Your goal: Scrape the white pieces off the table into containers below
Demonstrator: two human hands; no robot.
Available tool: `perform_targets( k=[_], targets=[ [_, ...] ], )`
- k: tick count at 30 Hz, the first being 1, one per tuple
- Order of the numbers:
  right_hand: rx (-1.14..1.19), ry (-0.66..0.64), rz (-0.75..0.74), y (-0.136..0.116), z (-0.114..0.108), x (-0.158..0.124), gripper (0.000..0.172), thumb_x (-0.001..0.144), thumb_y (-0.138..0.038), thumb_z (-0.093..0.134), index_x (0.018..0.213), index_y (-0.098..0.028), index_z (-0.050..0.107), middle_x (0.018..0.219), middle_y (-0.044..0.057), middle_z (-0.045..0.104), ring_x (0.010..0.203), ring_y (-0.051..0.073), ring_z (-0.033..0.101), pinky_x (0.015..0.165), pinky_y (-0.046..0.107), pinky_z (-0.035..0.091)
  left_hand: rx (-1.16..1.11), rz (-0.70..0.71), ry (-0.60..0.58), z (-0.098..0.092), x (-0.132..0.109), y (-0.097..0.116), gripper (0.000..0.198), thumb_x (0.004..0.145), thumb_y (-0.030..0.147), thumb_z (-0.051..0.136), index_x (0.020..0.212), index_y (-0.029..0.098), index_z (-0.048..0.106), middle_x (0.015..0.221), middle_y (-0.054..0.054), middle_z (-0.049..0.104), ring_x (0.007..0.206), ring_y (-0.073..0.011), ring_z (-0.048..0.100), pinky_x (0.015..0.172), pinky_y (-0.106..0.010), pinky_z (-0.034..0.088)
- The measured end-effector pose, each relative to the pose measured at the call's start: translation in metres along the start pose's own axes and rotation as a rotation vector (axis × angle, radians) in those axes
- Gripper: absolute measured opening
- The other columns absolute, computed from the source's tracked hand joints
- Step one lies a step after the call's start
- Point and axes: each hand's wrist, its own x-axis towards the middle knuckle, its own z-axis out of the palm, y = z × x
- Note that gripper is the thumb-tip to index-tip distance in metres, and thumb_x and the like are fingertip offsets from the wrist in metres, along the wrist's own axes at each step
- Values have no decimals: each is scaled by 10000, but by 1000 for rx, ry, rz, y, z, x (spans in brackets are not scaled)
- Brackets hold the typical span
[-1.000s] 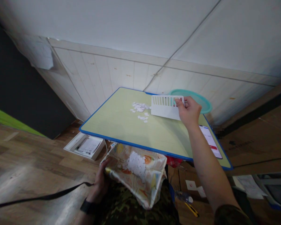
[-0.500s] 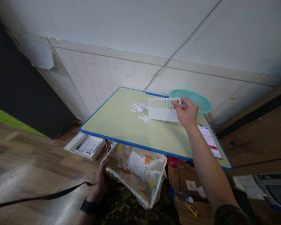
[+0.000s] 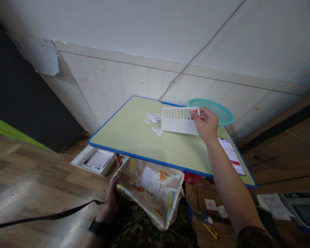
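right hand [image 3: 208,124] pinches white slotted panel [image 3: 179,126] at one end, likely freeing the other beside white paper scraps [image 3: 154,117]; left hand [image 3: 110,200] clamps fruit-patterned open tray [image 3: 167,205] by yellow table's [image 3: 121,129] near edge.

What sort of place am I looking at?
Probably an indoor room, perhaps a home or small workspace: there's a wood-look plank floor, white panelled wall and blue-edged table.

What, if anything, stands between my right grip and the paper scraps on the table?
Only the white slotted panel in your right grip stands between it and the paper scraps on the table. Its free end appears beside them; contact is unclear.
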Motion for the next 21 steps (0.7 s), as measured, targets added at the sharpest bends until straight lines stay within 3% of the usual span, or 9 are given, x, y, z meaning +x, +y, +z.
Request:
perform_targets(
  k=[8, 15, 21],
  targets=[
    [-67, -9, -34, 4, 2, -1, 394, 826, -589, 602, 774, -202, 653, 488, -48, 488, 415, 95, 351, 425, 250, 242, -9, 29, -16, -3, 5, -4, 343, 758, 314, 707, 1058, 146, 709, 873, -53, 789, 749, -242, 731, 689, -337, 583],
    [-91, 44, -51, 4, 1, -1, 374, 831, -559, 620, 781, -191, 668, 486, -45, 505, 415, 90, 374, 433, 245, 259, -12, 18, 16, 2, 0, 0, 236, 764, 283, 695, 973, 175, 714, 799, -19, 785, 664, -213, 715, 641, -320, 579],
    [-56, 1, -30, 2, -4, 1, 399, 811, -580, 635, 760, -185, 666, 490, -36, 540, 413, 92, 417, 412, 226, 279, -17, 31, -27, 3, -1, 1, 244, 776, 277, 689, 991, 168, 724, 840, -25, 794, 715, -214, 726, 689, -325, 589]
  ],
)
